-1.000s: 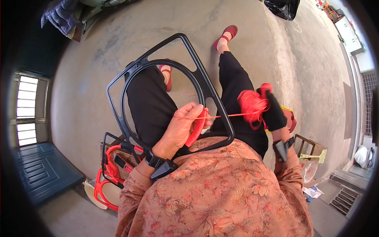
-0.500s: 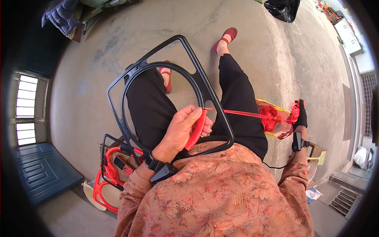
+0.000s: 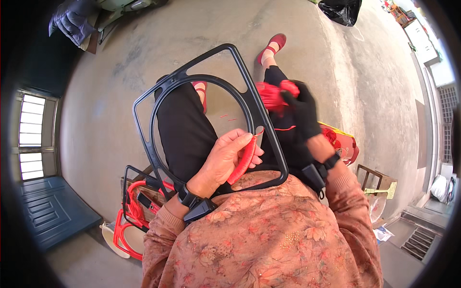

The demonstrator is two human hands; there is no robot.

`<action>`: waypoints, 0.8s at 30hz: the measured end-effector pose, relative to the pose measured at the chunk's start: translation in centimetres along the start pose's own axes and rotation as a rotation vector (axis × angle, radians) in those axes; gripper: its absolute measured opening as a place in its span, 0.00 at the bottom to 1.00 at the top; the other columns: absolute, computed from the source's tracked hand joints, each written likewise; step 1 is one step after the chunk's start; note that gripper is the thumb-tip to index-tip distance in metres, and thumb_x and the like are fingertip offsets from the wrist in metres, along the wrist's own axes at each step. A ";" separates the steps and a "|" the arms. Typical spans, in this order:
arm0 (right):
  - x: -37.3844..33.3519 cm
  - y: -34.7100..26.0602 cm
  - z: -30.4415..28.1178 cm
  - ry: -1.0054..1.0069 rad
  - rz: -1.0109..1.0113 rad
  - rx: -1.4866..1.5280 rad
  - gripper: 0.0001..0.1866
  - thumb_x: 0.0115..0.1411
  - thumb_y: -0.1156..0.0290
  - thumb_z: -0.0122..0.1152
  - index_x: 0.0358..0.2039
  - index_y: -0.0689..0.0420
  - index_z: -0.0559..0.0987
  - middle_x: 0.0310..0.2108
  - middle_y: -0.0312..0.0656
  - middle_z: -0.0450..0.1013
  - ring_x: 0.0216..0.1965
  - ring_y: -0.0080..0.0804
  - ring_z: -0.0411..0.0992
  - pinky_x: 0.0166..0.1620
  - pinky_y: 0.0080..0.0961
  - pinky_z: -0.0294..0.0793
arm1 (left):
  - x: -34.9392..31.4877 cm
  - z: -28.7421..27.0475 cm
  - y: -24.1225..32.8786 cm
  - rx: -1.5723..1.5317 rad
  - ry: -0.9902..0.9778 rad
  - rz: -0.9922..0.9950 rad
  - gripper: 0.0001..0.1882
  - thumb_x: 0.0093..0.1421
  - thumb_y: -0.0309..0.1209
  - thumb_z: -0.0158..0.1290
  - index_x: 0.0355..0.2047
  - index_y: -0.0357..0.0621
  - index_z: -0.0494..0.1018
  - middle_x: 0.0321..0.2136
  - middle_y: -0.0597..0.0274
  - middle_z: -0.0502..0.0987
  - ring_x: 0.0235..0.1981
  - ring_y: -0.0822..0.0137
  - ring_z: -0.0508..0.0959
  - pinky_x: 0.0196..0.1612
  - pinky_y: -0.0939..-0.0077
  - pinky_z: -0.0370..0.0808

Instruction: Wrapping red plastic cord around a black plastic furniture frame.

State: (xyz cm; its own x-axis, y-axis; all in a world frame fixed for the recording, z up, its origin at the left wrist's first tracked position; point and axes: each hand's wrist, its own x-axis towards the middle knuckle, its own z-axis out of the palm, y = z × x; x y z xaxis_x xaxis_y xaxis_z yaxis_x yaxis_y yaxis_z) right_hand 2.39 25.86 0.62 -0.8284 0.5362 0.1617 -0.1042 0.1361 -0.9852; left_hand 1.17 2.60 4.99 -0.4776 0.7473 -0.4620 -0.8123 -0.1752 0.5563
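Observation:
A black frame (image 3: 269, 126) with a round ring inside it leans across my lap. Red cord (image 3: 243, 162) is wound tightly side by side round the lower right stretch of the ring. My left hand (image 3: 229, 152), bare, pinches the ring at the upper end of this winding, thumb on top. My right hand (image 3: 304, 109), in a black glove, grips a bundle of red cord (image 3: 274, 97) just right of the frame, blurred by motion. From the winding, a loose length of cord passes by the frame's right bar toward the right hand; part of it is hidden.
At my right stands a red bag (image 3: 349, 146) with a yellow edge and red cord inside. A wooden stool or box (image 3: 374, 180) is behind it. On my left are a red-wrapped frame (image 3: 120, 235) and another black frame (image 3: 128, 192). A black plastic bag (image 3: 341, 12) lies on the far floor.
My right hand has swung from the far right in to the frame, bringing the cord bundle with it. The taut cord has gone slack. My left hand keeps its hold, and the frame shifted slightly right.

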 end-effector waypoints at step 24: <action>-7.6 -7.3 1.1 -0.727 0.528 -0.100 0.17 0.53 0.68 0.64 0.41 0.63 0.75 0.30 0.35 0.74 0.32 0.18 0.70 0.37 0.20 0.71 | 0.4 -1.4 -1.6 -0.053 0.047 0.159 0.07 0.63 0.32 0.50 0.31 0.42 0.71 0.26 0.69 0.75 0.26 0.81 0.73 0.30 0.86 0.73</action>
State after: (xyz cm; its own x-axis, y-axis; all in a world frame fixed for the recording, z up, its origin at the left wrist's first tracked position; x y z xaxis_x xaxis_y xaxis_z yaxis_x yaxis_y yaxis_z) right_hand 8.88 19.85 6.54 -0.9019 -0.1045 -0.4192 0.4081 0.1118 -0.9060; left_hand 1.75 2.28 2.93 -0.6154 0.6771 -0.4035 -0.7414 -0.3236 0.5879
